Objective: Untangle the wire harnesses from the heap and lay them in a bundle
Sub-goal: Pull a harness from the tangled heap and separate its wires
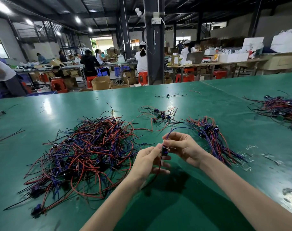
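A big tangled heap of red, blue and black wire harnesses point(85, 152) lies on the green table, left of centre. To the right lies a straightened bundle of harnesses point(212, 135) with dark connectors at its top. Between them, above the table, both hands hold one harness point(164, 150). My left hand point(150, 161) pinches its dark connector and its red wire runs down across the palm. My right hand point(183, 146) grips the same harness from the right, and a blue wire loops up from its fingers.
A small loose group of harnesses point(160, 115) lies behind the hands. Another pile point(280, 109) sits at the far right, and a single harness point(168, 95) near the table's far edge. Plastic scraps point(251, 147) lie at the right. People work at benches beyond.
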